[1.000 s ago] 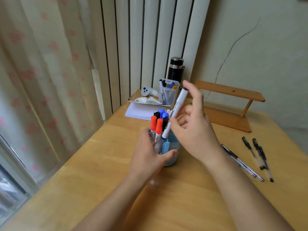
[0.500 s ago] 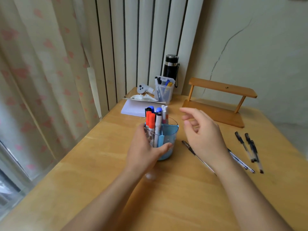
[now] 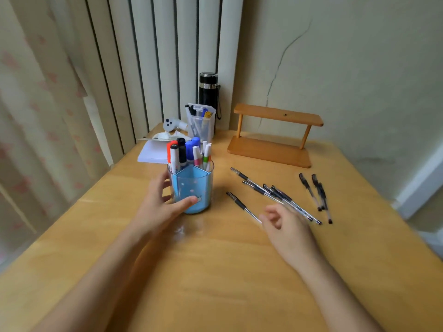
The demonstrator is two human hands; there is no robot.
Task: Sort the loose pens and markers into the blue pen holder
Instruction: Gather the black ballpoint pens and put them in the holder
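Note:
The blue pen holder (image 3: 193, 188) stands on the wooden table with several markers (image 3: 184, 154) upright in its rear compartments. My left hand (image 3: 160, 207) wraps around its left side, thumb across the front. My right hand (image 3: 285, 228) hovers low over the table with fingers loosely curled and nothing in them, just at the near end of one black pen (image 3: 242, 206). Several more black pens (image 3: 275, 194) lie loose to the right, and a further group (image 3: 316, 190) lies beyond them.
At the back stand a clear plastic case of pens (image 3: 201, 123), a black flask (image 3: 208, 92), a white controller (image 3: 171, 124), a white notepad (image 3: 153, 153) and a wooden shelf stand (image 3: 273, 135). The table's right edge (image 3: 383, 212) drops off beside the far pens.
My right hand dropped the white marker into the holder, then moved down and right toward the black pens. My left hand stayed on the holder.

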